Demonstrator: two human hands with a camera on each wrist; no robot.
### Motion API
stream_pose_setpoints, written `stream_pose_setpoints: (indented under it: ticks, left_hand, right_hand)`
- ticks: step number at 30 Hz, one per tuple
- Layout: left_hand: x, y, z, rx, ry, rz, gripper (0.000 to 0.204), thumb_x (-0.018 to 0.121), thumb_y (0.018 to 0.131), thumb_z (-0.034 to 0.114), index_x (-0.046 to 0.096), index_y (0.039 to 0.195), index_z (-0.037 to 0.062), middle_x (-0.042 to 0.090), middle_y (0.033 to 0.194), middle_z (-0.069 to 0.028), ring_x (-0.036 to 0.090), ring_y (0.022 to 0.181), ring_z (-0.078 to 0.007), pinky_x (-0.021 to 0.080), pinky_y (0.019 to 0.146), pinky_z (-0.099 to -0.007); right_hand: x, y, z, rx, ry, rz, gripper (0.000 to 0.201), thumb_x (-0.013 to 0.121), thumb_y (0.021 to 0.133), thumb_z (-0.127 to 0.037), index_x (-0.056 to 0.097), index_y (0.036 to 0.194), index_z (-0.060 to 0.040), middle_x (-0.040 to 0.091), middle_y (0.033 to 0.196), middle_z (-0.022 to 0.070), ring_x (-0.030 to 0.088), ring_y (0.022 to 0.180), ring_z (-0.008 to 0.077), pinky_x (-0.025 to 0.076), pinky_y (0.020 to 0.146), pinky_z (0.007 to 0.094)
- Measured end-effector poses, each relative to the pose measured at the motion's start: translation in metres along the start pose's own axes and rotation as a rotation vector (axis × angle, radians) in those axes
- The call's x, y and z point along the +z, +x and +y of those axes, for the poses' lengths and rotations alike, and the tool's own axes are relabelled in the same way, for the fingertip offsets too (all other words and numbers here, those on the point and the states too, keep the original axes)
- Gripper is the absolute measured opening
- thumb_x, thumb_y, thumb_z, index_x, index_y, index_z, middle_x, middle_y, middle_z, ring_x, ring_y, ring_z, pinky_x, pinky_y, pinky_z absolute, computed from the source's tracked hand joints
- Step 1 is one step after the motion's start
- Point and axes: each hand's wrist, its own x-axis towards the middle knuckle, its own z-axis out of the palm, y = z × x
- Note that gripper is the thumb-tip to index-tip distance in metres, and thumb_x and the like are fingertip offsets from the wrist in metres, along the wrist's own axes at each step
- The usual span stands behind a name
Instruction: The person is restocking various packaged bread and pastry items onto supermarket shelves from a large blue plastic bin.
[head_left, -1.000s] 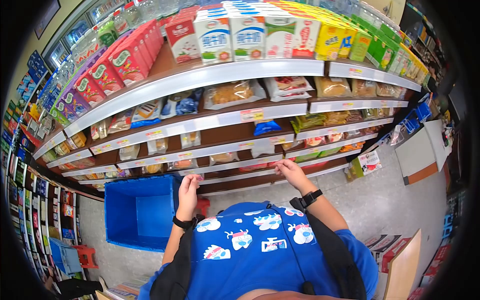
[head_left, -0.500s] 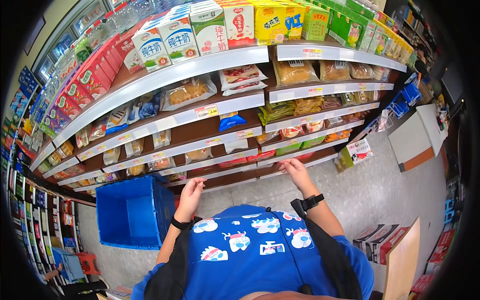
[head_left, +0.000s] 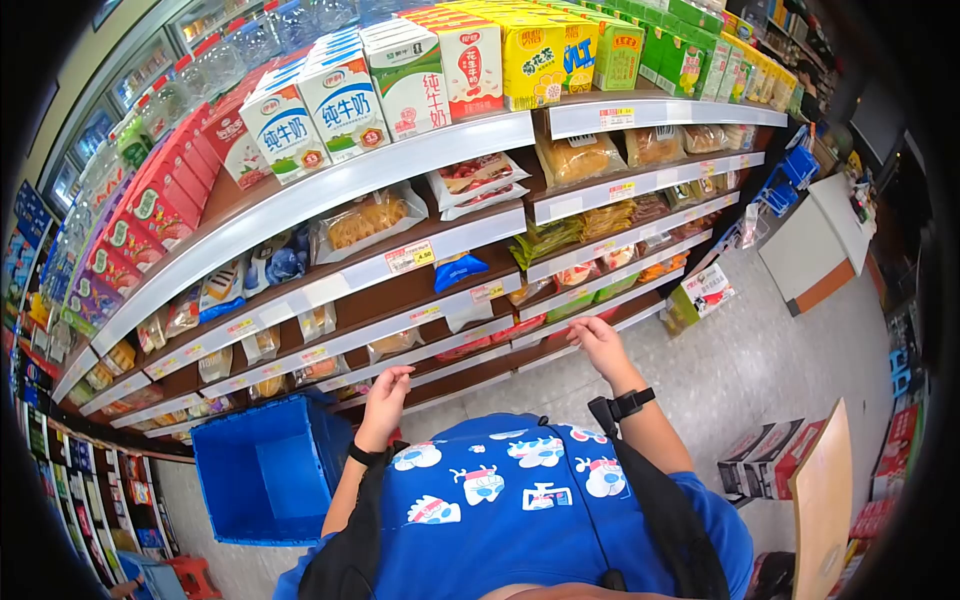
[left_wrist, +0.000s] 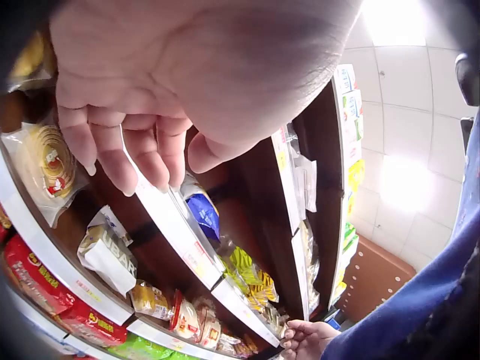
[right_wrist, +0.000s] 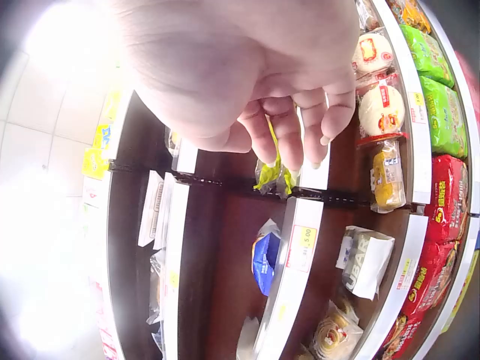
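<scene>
Both hands hang in front of the body, apart and holding nothing. In the head view the left hand [head_left: 384, 402] is above the blue crate's right side, its fingers loosely bent; the right hand [head_left: 603, 350] is before the lower shelves, also loosely bent. The left wrist view shows the left palm [left_wrist: 199, 67] with relaxed fingers over shelves of packaged bread, a blue packet [left_wrist: 202, 214] beyond them. In the right wrist view the right palm [right_wrist: 240, 67] has its fingers bent loosely, with the blue packet [right_wrist: 265, 257] on a shelf below.
A blue crate [head_left: 262, 475] stands on the floor at the left. Milk cartons [head_left: 340, 98] line the top shelf. At the right are a box [head_left: 700, 298], a white-topped counter [head_left: 815, 240] and a wooden board [head_left: 822, 500].
The head view has turned, so the shelves first shifted left, then the crate and lower shelves moved slightly down. Both hands stay empty in nearly the same pose.
</scene>
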Motion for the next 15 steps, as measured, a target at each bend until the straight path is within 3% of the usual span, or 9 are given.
stream_pose_setpoints:
  ticks: [9, 15]
  left_hand:
    - [-0.003, 0.033, -0.005, 0.001, -0.013, -0.097, 0.021, 0.052, 0.096, 0.015, 0.058, 0.112, 0.0039, 0.058, 0.092, 0.0006, 0.051, 0.083, -0.0077, 0.042, 0.077, -0.0219]
    - [0.026, 0.054, 0.013, -0.037, 0.056, -0.118, 0.022, 0.052, 0.095, 0.014, 0.058, 0.113, 0.0035, 0.058, 0.092, -0.0005, 0.052, 0.084, -0.0093, 0.043, 0.079, -0.0234]
  right_hand:
    - [0.003, -0.006, 0.013, 0.035, 0.037, 0.032, 0.019, 0.052, 0.094, -0.011, 0.062, 0.106, -0.0008, 0.064, 0.088, 0.0045, 0.059, 0.08, 0.0106, 0.049, 0.075, 0.025]
    - [-0.043, -0.003, 0.024, 0.052, 0.098, 0.129, 0.019, 0.052, 0.093, -0.011, 0.062, 0.107, -0.001, 0.063, 0.087, 0.0037, 0.058, 0.08, 0.0105, 0.048, 0.075, 0.0244]
